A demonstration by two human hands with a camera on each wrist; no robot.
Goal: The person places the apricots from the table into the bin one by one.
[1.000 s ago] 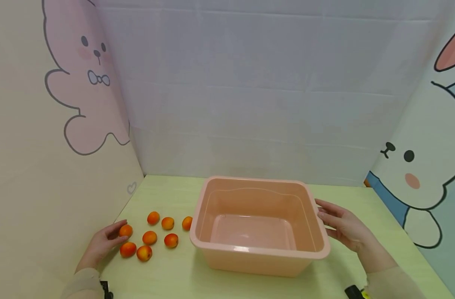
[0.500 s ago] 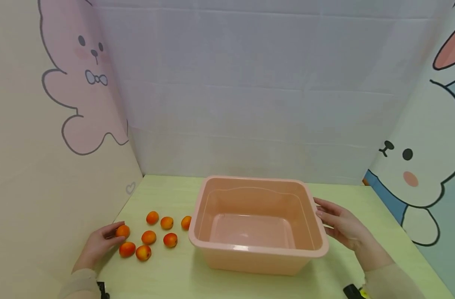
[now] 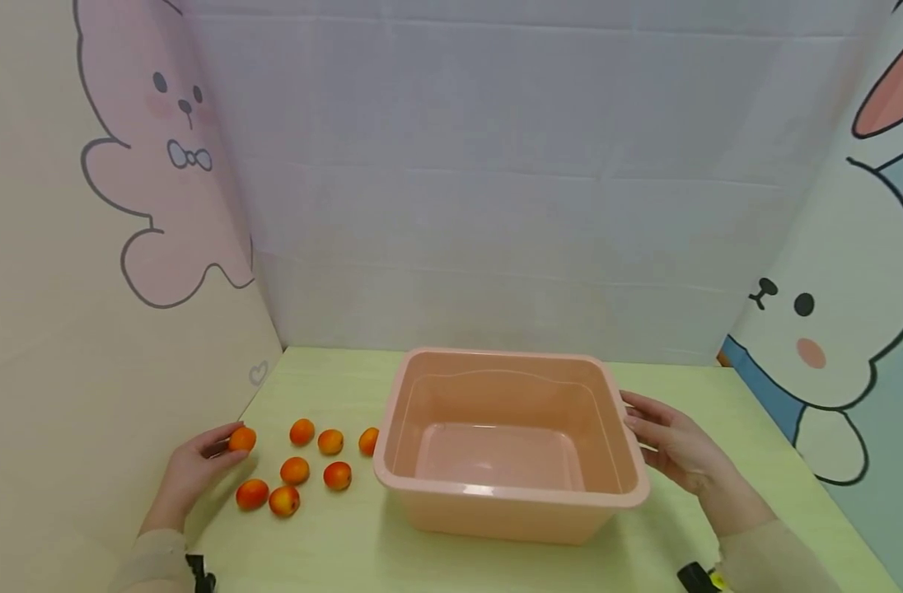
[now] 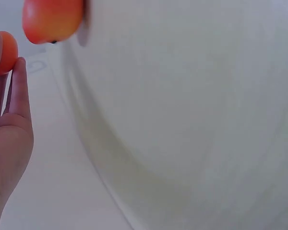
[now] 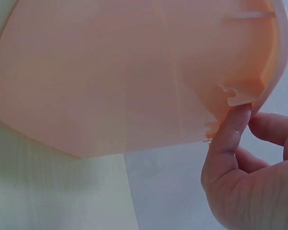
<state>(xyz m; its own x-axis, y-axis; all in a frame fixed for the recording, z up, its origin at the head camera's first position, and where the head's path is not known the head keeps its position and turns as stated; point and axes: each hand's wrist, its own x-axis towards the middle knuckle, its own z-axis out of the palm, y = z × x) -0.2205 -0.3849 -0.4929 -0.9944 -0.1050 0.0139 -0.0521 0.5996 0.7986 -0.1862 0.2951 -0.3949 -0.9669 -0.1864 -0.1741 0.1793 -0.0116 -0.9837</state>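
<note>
My left hand (image 3: 192, 473) pinches a small orange fruit (image 3: 242, 439) between thumb and fingers, just above the table's left side. In the left wrist view, that fruit (image 4: 8, 52) sits at the fingertips. Several similar orange-red fruits lie on the table, among them a redder one (image 3: 252, 494) below the left hand and another (image 3: 337, 475) nearer the middle. A pink plastic basin (image 3: 511, 515) stands upright in the centre, with nothing inside. At its right side, my right hand (image 3: 677, 445) grips the rim; the right wrist view shows a finger tucked under the rim (image 5: 282, 48).
One fruit (image 3: 368, 441) lies close against the basin's left side. A pale wall (image 3: 496, 189) rises behind the table (image 3: 333, 543), and printed side walls with a bear (image 3: 192, 107) and a rabbit (image 3: 830, 329) bound it left and right.
My left hand has lifted the fruit it pinches slightly off the table, away from the others. The right hand stays at the basin's rim, and the basin stands where it was.
</note>
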